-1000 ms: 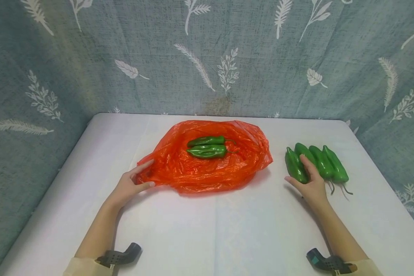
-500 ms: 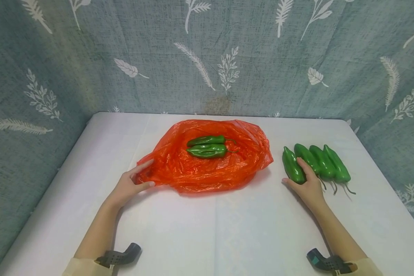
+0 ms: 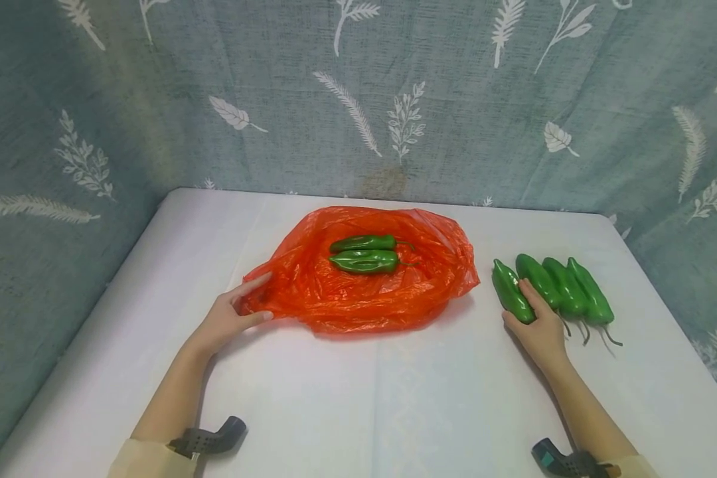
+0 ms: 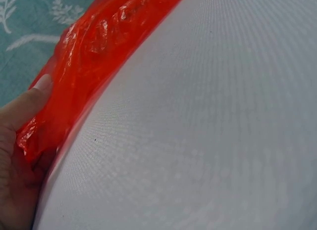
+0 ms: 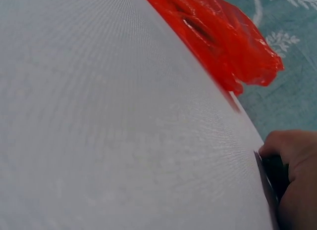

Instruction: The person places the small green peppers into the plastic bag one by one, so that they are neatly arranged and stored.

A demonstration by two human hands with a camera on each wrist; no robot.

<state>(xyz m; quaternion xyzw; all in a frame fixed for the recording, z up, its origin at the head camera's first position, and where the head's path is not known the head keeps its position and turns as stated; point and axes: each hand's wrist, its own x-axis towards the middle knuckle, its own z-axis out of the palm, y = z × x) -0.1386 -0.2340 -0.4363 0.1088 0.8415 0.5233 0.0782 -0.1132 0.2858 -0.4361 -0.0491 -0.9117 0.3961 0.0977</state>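
Note:
A crinkled red plastic bag (image 3: 370, 305) lies spread on the white table. Two green peppers (image 3: 364, 261) rest side by side on it, stems to the right. At the bag's left end, my left hand (image 3: 222, 324) holds the gathered plastic between thumb and fingers; the left wrist view shows the red plastic (image 4: 84, 67) running into the hand (image 4: 22, 106). Over on the right, my right hand (image 3: 544, 335) grips the lower end of another green pepper (image 3: 506, 285), its tip pointing away from me. In the right wrist view, the fingers (image 5: 292, 143) hide most of the dark pepper.
Three more green peppers (image 3: 567, 287) lie in a row just right of my right hand. The white table (image 3: 334, 411) stretches in front of the bag. Grey-green leaf-patterned cloth (image 3: 263, 93) hangs behind and along both sides.
My right hand has drawn the leftmost pepper slightly left, away from the other three, and its thumb has come in against it. The head view has shifted a little. My left hand stays at the bag.

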